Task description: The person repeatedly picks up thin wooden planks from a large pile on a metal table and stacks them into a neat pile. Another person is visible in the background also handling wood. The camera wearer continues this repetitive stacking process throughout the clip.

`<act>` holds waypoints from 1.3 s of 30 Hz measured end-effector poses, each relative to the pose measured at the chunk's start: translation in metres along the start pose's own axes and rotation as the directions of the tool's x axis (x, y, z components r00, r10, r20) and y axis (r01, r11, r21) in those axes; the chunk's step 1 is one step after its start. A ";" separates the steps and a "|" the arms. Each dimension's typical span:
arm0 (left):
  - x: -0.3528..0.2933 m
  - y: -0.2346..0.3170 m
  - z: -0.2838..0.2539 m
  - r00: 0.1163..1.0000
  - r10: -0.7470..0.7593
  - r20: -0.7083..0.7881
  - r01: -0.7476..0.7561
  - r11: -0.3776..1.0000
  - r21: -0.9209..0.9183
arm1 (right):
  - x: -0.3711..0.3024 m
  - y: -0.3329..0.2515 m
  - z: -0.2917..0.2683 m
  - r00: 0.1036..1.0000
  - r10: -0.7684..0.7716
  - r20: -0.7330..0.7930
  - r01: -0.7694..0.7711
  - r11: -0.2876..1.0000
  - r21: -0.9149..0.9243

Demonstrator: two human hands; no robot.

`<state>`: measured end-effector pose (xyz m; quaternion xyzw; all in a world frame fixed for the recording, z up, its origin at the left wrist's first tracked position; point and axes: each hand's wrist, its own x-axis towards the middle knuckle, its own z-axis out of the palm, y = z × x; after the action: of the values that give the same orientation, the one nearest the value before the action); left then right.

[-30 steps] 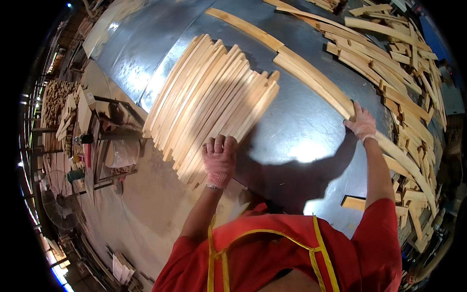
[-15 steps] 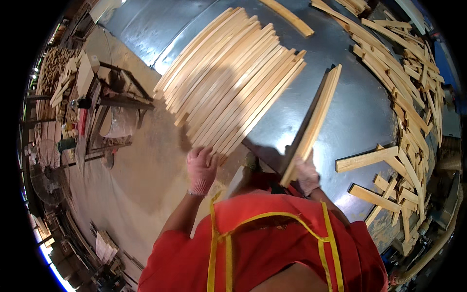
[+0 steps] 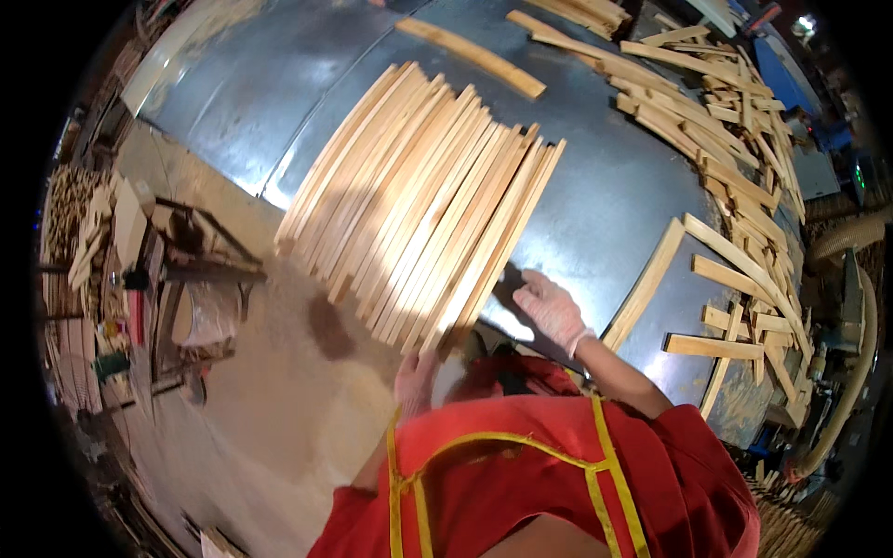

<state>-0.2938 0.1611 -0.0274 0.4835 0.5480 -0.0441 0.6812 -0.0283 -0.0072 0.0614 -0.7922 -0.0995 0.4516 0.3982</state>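
A row of wood strips point(image 3: 419, 209), slightly curved and packed side by side, lies across the edge of a metal table point(image 3: 605, 200), its near ends sticking out past that edge above the floor point(image 3: 270, 391). The left hand point(image 3: 415, 379), in a pale glove, is at the near end of the row, fingertips up against the strip ends; it is blurred and partly shaded, so I cannot tell whether it pinches any of them. The right hand point(image 3: 551, 312), gloved too, is just to the right of the row's near end, fingers loosely bent and a little apart, with nothing between them (its shadow falls toward the row). A loose strip point(image 3: 644, 284) lies to the right of the row, beyond the right hand, and a single plank point(image 3: 473, 58) lies past the row's far end. Well to the right of the row is a messy heap of wood pieces point(image 3: 739, 186). A wooden stand point(image 3: 212, 273) is on the row's left.
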 end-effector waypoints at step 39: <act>0.209 0.266 -0.143 0.384 0.923 -0.004 -0.220 0.096 0.971 | 0.096 -0.021 0.038 0.951 -0.101 -0.292 0.193 0.932 0.306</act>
<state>-0.1546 0.5006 -0.0206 0.9198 0.3598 0.1534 0.0304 0.0010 0.0765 0.0048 -0.7586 -0.0263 0.3174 0.5684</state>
